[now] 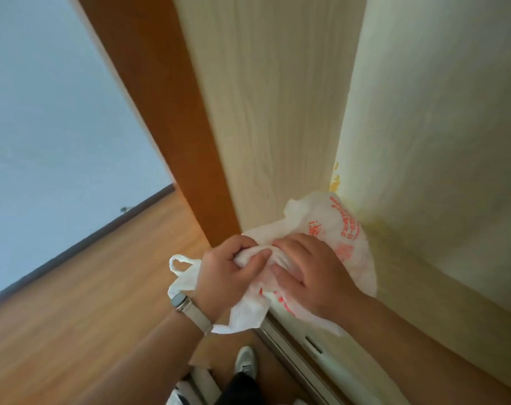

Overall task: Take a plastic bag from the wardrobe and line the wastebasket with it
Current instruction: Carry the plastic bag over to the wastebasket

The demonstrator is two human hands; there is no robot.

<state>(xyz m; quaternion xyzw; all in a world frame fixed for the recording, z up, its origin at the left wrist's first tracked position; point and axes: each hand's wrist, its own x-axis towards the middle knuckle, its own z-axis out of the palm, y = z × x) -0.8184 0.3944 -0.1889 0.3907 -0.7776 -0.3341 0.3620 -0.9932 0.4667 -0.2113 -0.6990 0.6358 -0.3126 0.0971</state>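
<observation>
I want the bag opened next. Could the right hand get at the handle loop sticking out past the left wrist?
Probably not directly: the handle loop lies beyond the left hand, which blocks the right hand, itself gripping the bag.

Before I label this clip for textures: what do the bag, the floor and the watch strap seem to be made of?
Bag: thin white plastic film with red print; it crumples and shows light through. Floor: wood or wood-look laminate, smooth, with orange-brown grain streaks; which one is unclear. Watch strap: pale beige, matte, possibly woven fabric or silicone; too blurred to tell.
</observation>
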